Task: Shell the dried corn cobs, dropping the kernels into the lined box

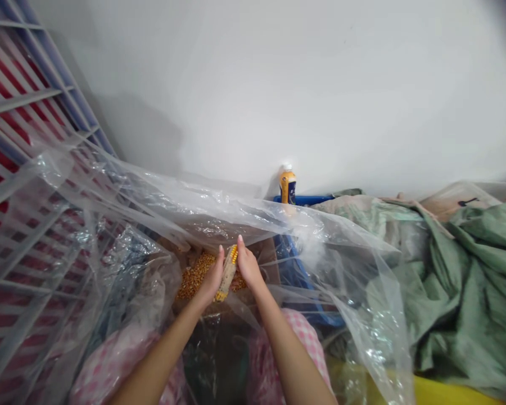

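Note:
Between my two hands is a corn cob (226, 275), mostly bare and pale, with yellow kernels left along its upper right edge and at its lower end. My left hand (213, 277) closes on the cob's left side, thumb pointing up. From the right, my right hand (247, 264) grips the upper part beside the kernels. Loose corn kernels (194, 277) lie heaped below, inside a clear plastic sheet or bag (219, 202) spread around my arms. Some kernels are hidden behind my hands and the cob.
At left stands a tall slatted plastic crate (21, 95) with red behind its slats. A yellow bottle (287, 184) stands against the white wall, near a blue crate (295, 253). Green cloth or sacking (459, 281) is piled at right. Checked pink fabric covers my knees.

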Demonstrator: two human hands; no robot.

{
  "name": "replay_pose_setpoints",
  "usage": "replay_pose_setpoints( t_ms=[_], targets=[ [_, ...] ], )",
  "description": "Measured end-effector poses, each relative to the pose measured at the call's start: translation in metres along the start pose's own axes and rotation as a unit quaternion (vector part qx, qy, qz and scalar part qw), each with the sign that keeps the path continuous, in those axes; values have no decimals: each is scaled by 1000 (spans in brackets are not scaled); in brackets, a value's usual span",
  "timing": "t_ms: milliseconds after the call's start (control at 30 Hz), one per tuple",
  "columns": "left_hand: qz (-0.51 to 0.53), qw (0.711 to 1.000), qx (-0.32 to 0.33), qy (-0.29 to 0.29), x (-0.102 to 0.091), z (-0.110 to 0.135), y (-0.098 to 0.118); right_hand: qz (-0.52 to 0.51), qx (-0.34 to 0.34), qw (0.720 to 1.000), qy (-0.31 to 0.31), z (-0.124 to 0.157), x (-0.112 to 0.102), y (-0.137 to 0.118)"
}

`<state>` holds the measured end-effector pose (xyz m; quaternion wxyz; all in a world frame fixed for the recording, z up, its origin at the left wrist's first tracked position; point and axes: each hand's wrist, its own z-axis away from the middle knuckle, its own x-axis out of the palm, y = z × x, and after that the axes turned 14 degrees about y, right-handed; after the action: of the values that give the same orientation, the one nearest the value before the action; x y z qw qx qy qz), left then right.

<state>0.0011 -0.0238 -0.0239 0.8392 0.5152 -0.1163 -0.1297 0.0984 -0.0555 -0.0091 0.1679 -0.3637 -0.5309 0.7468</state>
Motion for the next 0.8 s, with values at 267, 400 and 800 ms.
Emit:
replay_pose_setpoints(
  t_ms=[267, 400, 800],
  targets=[
    [-35, 991, 85, 94, -1, -6, -8, 64, -62, 996, 8, 8, 8, 0],
    [-27, 997, 5, 70, -5, -9, -12, 75, -73, 994, 25, 10, 9, -2],
    [107, 993, -24, 52, -1, -1, 6, 97, -127, 987, -4, 12, 9, -4]
  ],
)
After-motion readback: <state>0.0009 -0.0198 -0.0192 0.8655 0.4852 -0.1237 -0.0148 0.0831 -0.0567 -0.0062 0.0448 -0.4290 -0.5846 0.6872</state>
